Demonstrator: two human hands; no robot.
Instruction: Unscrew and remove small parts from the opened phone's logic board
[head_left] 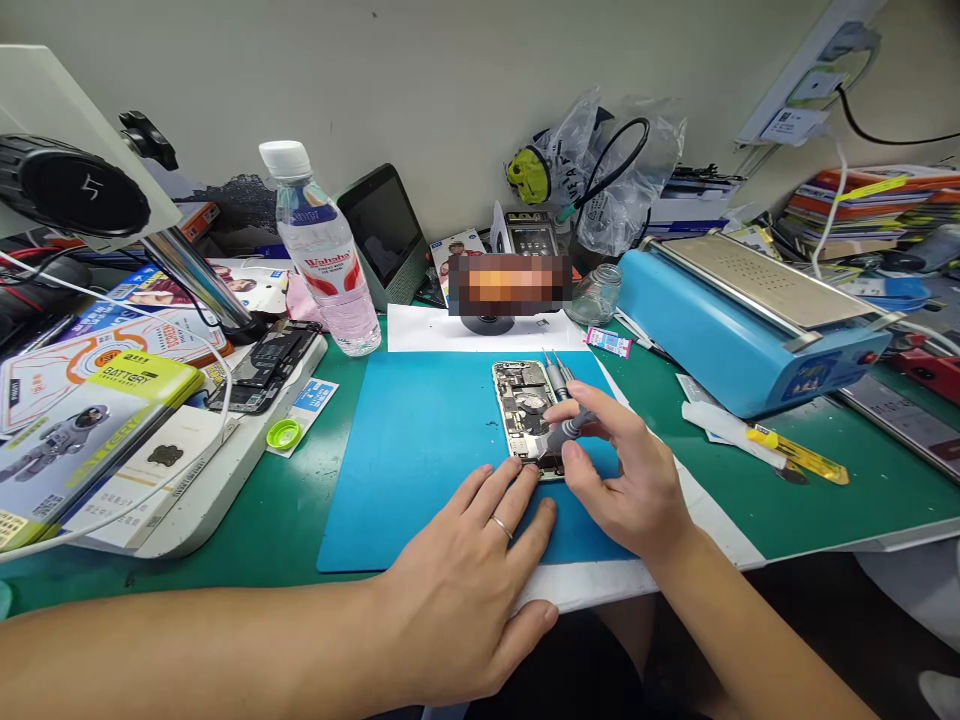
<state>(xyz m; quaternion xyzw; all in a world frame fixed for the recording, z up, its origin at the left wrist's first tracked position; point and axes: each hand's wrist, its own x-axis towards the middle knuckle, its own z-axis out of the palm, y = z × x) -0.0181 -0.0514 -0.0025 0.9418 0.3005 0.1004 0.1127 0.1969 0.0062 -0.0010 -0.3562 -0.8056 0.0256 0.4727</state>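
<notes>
An opened phone (525, 395) with bare inner parts lies on the blue mat (420, 430). My left hand (472, 590), a ring on one finger, rests with fingers stretched out, their tips at the phone's lower edge. Between the thumb and fingers of my right hand (630, 475) is a grey-handled screwdriver (566, 432), slanting down to the left over the lower part of the phone. Its tip is too small to make out. Other slim screwdrivers (556, 372) lie along the phone's right side, partly behind my right fingers.
A water bottle (330, 270) stands at the back left, beside a dark-screened device (382, 230). Battery boxes (97, 430) crowd the left. To the right are a blue heating machine (720, 320), a yellow cutter (802, 455) and a glass jar (600, 295).
</notes>
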